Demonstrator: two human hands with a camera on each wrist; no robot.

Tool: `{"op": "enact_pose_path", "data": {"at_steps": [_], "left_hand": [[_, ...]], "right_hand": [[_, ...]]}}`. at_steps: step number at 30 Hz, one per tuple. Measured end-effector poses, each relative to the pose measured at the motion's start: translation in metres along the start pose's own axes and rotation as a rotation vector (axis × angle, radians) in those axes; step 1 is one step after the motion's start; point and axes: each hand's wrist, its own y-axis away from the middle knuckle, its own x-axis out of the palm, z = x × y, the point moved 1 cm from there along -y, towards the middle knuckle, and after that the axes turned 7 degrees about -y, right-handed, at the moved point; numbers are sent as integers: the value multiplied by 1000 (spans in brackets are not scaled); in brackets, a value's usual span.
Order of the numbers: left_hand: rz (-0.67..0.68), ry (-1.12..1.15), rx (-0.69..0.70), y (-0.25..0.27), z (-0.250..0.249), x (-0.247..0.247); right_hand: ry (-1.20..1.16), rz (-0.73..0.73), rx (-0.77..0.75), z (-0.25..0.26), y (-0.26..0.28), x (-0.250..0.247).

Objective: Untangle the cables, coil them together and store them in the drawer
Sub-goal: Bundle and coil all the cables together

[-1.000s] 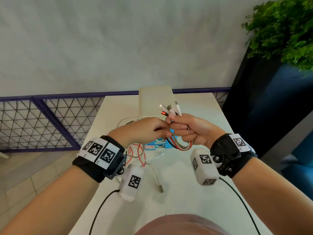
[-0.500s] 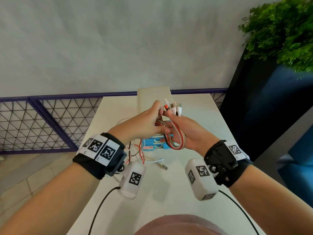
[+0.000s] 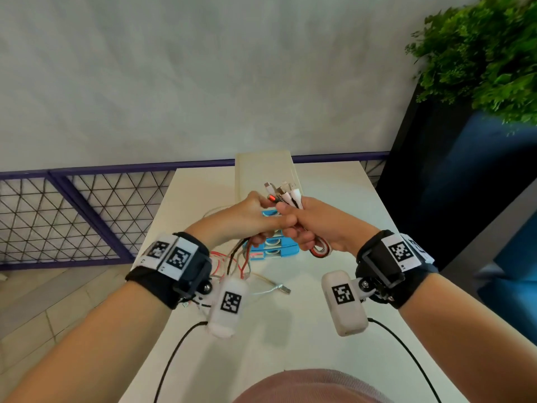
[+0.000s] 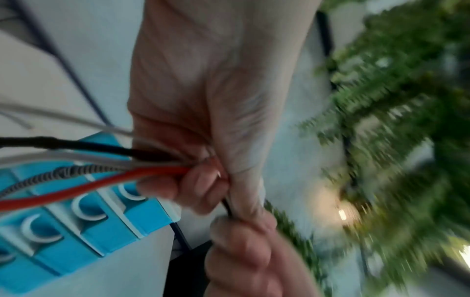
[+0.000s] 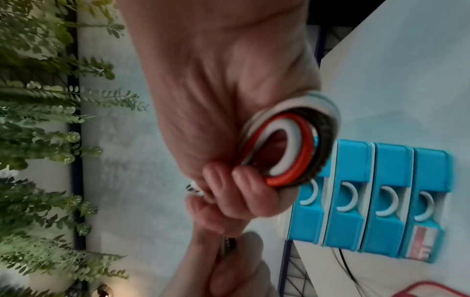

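Above the white table (image 3: 290,330) both hands hold one bundle of cables: red, white, black and braided grey. My right hand (image 3: 316,225) grips the folded bundle, whose plugs (image 3: 283,191) stick up above the fist and whose loop (image 3: 321,251) (image 5: 292,144) pokes out below. My left hand (image 3: 247,219) pinches the same cables (image 4: 142,162) right beside it. Loose cable tails (image 3: 232,263) hang under the left wrist, and one metal plug (image 3: 286,290) lies on the table. The blue drawer unit (image 3: 276,248) (image 5: 381,201) (image 4: 84,221) stands just behind the hands, its drawers shut.
A cream box (image 3: 264,173) stands at the table's far edge against a grey wall. A purple mesh fence (image 3: 72,216) runs on the left. A dark planter with a green plant (image 3: 479,53) stands on the right. Black camera leads (image 3: 174,359) trail off both wrists.
My right hand has turned and closed over the folded cable bundle, so only a small loop shows below it. The left hand's pinch has moved from beside the plugs to lower on the bundle.
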Motion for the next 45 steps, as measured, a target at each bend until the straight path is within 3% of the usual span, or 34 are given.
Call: {"op": "enact_pose_path", "data": {"at_steps": [2, 7, 12, 15, 20, 26, 31, 35, 39, 42, 45], "left_hand": [[165, 167, -56, 3, 5, -4], [443, 191, -82, 10, 12, -14], [411, 173, 10, 5, 20, -14], [412, 175, -8, 7, 21, -12], [503, 398, -147, 10, 27, -9], [496, 577, -69, 10, 39, -2], [626, 662, -61, 16, 55, 5], [414, 651, -69, 13, 52, 12], [314, 791, -36, 9, 50, 15], [434, 886, -100, 12, 53, 6], [527, 835, -130, 10, 56, -1]], "right_hand": [[-3, -27, -15, 0, 1, -6], [-15, -32, -21, -3, 3, -12], [-47, 75, 81, -3, 9, -8], [-6, 101, 112, -3, 10, -9], [30, -38, 61, -4, 1, -22], [-40, -150, 10, -8, -5, -33], [-130, -272, -34, -15, -14, -40], [-111, -346, -33, -22, -18, -45], [-129, -321, -18, -21, -21, -42], [-153, -273, -3, -15, -17, -41], [-165, -138, 21, -7, -11, -35]]}}
